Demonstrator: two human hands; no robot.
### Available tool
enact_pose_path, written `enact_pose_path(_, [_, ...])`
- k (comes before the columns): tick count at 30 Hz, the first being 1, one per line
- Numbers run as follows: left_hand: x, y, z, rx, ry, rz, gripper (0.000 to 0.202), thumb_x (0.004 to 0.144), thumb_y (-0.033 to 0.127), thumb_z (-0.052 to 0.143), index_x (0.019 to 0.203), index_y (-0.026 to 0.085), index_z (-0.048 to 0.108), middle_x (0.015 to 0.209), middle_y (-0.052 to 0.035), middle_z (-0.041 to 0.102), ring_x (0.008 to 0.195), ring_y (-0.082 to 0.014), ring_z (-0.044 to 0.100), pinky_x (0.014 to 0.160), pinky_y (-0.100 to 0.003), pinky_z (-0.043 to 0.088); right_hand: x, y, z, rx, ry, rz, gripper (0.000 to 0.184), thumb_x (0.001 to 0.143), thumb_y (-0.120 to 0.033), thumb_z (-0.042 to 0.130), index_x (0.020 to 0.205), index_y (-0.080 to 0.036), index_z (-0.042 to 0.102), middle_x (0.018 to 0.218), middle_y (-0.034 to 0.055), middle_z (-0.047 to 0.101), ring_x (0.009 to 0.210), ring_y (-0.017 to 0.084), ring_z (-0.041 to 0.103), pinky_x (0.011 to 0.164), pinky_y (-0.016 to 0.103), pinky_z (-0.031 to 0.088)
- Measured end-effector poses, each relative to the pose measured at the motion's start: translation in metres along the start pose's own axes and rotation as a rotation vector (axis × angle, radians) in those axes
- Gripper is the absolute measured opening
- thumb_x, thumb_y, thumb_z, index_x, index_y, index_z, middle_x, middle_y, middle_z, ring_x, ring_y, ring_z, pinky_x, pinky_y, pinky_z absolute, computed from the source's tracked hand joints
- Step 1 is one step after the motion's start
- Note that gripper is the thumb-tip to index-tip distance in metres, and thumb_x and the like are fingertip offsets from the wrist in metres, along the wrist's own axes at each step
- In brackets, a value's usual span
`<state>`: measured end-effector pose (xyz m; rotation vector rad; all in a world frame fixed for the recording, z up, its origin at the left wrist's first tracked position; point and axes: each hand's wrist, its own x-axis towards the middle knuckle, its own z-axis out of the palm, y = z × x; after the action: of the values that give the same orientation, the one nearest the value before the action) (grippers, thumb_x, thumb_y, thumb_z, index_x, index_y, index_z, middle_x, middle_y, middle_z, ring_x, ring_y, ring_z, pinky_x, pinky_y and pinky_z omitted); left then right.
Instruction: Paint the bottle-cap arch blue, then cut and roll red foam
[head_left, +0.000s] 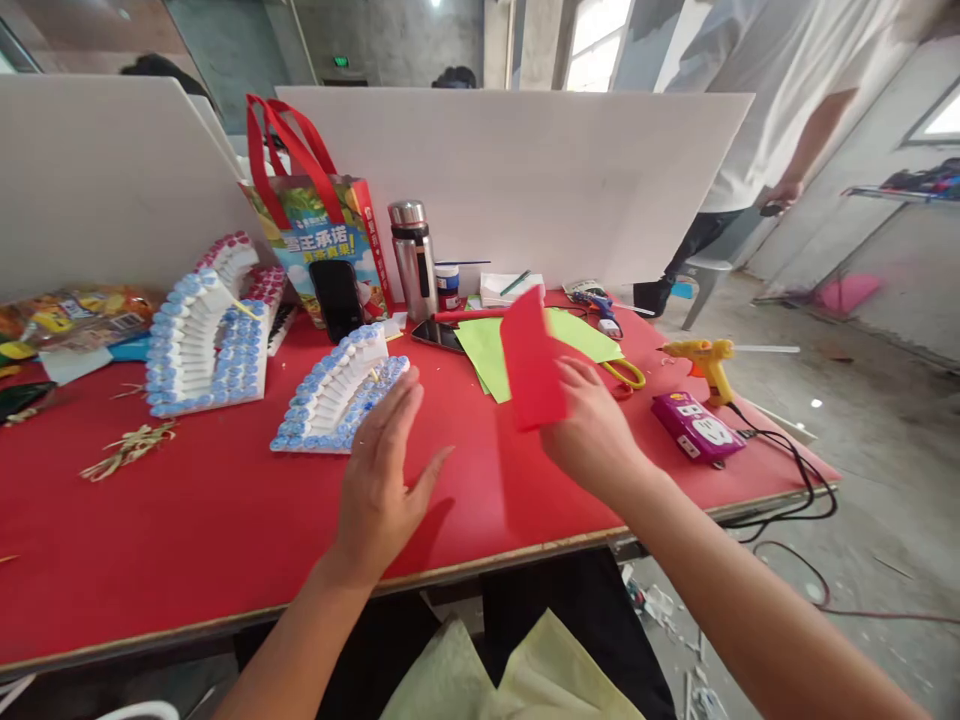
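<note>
In my right hand (596, 425) is a folded piece of red paper (527, 365), held upright above the table. My left hand (382, 475) hovers over the table with its fingers stretched and the thumb apart, holding nothing. Just beyond it lies a curved white piece edged with blue rosettes (326, 400); the fingertips overlap its right end in view, and I cannot tell whether they touch. Light green sheets (484, 350) lie behind the red paper, with yellow-handled scissors (626, 375) partly showing at their right.
A yellow glue gun (705, 362) and a purple power socket (694, 428) with black cables sit at the right edge. At the back stand a steel thermos (414, 260), a gift bag (322, 240) and a phone (337, 300). Another blue-edged piece (206, 350) stands left. A person (757, 130) stands beyond.
</note>
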<state>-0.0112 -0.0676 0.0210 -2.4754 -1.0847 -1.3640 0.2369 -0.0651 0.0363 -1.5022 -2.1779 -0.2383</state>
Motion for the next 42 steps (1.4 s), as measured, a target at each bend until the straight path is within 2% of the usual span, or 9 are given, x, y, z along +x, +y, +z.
enact_pose_path(1, [0.000, -0.002, -0.001, 0.022, -0.017, 0.022, 0.086, 0.088, 0.018, 0.069, 0.159, 0.027, 0.021, 0.160, -0.0124, 0.038, 0.148, -0.0300, 0.036, 0.119, -0.052, 0.037, 0.001, -0.011, -0.001, -0.111, -0.090, -0.054, 0.028, 0.088, -0.006, 0.047, 0.103, -0.010, 0.070, 0.106, 0.0190, 0.068, 0.108, 0.032, 0.059, 0.092, 0.045, 0.045])
enact_pose_path(4, [-0.009, -0.006, 0.002, 0.043, -0.188, 0.082, 0.083, 0.091, 0.013, 0.062, 0.160, 0.027, 0.018, 0.161, -0.0123, 0.036, 0.151, -0.0300, 0.029, 0.121, -0.055, 0.031, -0.001, -0.041, 0.010, -0.248, -0.408, -0.112, 0.021, 0.085, -0.006, 0.052, 0.095, -0.006, 0.071, 0.097, 0.0210, 0.068, 0.090, 0.031, 0.063, 0.075, 0.042, 0.048])
enact_pose_path(7, [-0.022, -0.012, 0.008, 0.005, -0.360, 0.110, 0.067, 0.094, 0.006, 0.050, 0.155, 0.026, 0.033, 0.155, -0.0096, 0.047, 0.148, -0.0280, 0.036, 0.122, -0.056, 0.029, -0.011, -0.051, 0.023, -0.226, -0.496, -0.128, 0.026, 0.087, -0.006, 0.050, 0.104, -0.007, 0.070, 0.105, 0.0211, 0.068, 0.094, 0.031, 0.064, 0.076, 0.041, 0.050])
enact_pose_path(12, [-0.034, -0.031, 0.010, -0.233, -0.474, -0.015, 0.028, 0.098, 0.016, 0.049, 0.111, 0.024, 0.074, 0.119, -0.0057, 0.075, 0.115, -0.0216, 0.068, 0.101, -0.040, 0.054, -0.039, -0.020, 0.022, 0.074, -0.313, -0.104, 0.040, 0.091, -0.012, 0.053, 0.131, -0.013, 0.060, 0.136, 0.0169, 0.060, 0.117, 0.029, 0.061, 0.097, 0.041, 0.050])
enact_pose_path(15, [-0.036, -0.036, 0.005, -0.377, -0.493, -0.209, 0.020, 0.097, 0.027, 0.057, 0.100, 0.025, 0.077, 0.117, -0.0051, 0.075, 0.113, -0.0213, 0.068, 0.100, -0.037, 0.055, -0.057, 0.007, 0.019, 0.322, -0.225, -0.105, 0.035, 0.098, -0.017, 0.048, 0.130, -0.017, 0.060, 0.138, 0.0134, 0.060, 0.123, 0.025, 0.059, 0.104, 0.040, 0.048])
enact_pose_path(20, [-0.036, -0.037, 0.000, -0.496, -0.528, -0.483, 0.015, 0.091, 0.036, 0.066, 0.092, 0.029, 0.078, 0.120, -0.0018, 0.073, 0.116, -0.0207, 0.066, 0.104, -0.033, 0.051, -0.064, 0.030, 0.021, 0.605, -0.195, -0.081, 0.020, 0.100, -0.028, 0.054, 0.111, -0.025, 0.070, 0.120, 0.0073, 0.068, 0.112, 0.020, 0.064, 0.099, 0.034, 0.051])
enact_pose_path(31, [-0.024, -0.036, 0.008, -0.351, -0.390, -0.721, 0.029, 0.087, 0.047, 0.064, 0.089, 0.020, 0.071, 0.094, -0.0030, 0.071, 0.087, -0.0204, 0.065, 0.073, -0.028, 0.050, -0.047, 0.031, 0.035, 0.752, -0.127, 0.195, 0.022, 0.096, -0.037, 0.059, 0.083, -0.022, 0.067, 0.092, 0.0052, 0.067, 0.082, 0.019, 0.064, 0.077, 0.031, 0.050])
enact_pose_path(35, [-0.020, -0.033, 0.014, -0.304, -0.337, -0.759, 0.028, 0.087, 0.047, 0.061, 0.085, 0.019, 0.069, 0.080, -0.0007, 0.066, 0.077, -0.0195, 0.062, 0.068, -0.028, 0.047, -0.047, 0.030, 0.040, 0.618, -0.092, 0.250, 0.022, 0.097, -0.038, 0.056, 0.084, -0.022, 0.065, 0.087, 0.0039, 0.065, 0.077, 0.018, 0.062, 0.073, 0.030, 0.047])
enact_pose_path(42, [-0.019, -0.031, 0.023, -0.125, -0.368, -0.719, 0.021, 0.083, 0.040, 0.061, 0.090, 0.020, 0.065, 0.076, -0.0004, 0.059, 0.072, -0.0180, 0.056, 0.064, -0.028, 0.042, -0.048, 0.024, 0.041, 0.454, -0.091, 0.231, 0.021, 0.098, -0.035, 0.052, 0.087, -0.021, 0.063, 0.098, 0.0057, 0.065, 0.071, 0.016, 0.058, 0.068, 0.028, 0.043])
